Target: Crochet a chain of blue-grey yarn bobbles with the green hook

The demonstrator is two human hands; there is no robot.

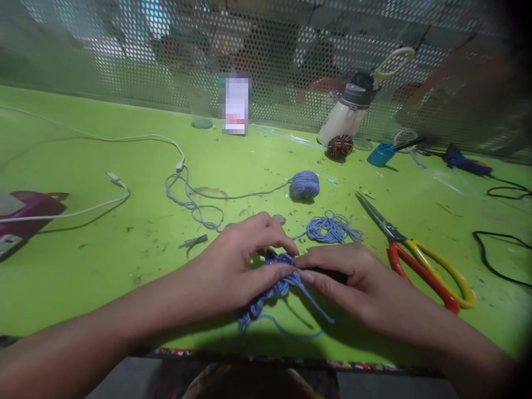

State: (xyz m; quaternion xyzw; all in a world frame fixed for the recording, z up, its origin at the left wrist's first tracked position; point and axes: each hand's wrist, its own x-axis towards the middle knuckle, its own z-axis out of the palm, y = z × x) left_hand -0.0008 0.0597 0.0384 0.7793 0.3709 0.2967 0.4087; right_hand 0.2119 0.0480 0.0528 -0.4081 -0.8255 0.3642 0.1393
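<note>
My left hand [243, 260] and my right hand [347, 277] meet over a small blue crochet piece [272, 288] near the front of the green table [103, 249]. Both hands pinch the piece with closed fingers, fingertips touching. Loose strands hang from the piece toward the table's front edge. A tangle of blue yarn [330, 228] lies just behind my hands. A strand runs back to a small blue yarn ball [305, 184].
Red and yellow scissors [419, 257] lie right of my right hand. At the back stand a white bottle [347, 113], a dark multicoloured yarn ball [339, 146], a blue cup [381, 154] and a glue gun [463, 160]. White cable [120, 188] and a magenta device [25, 213] lie left.
</note>
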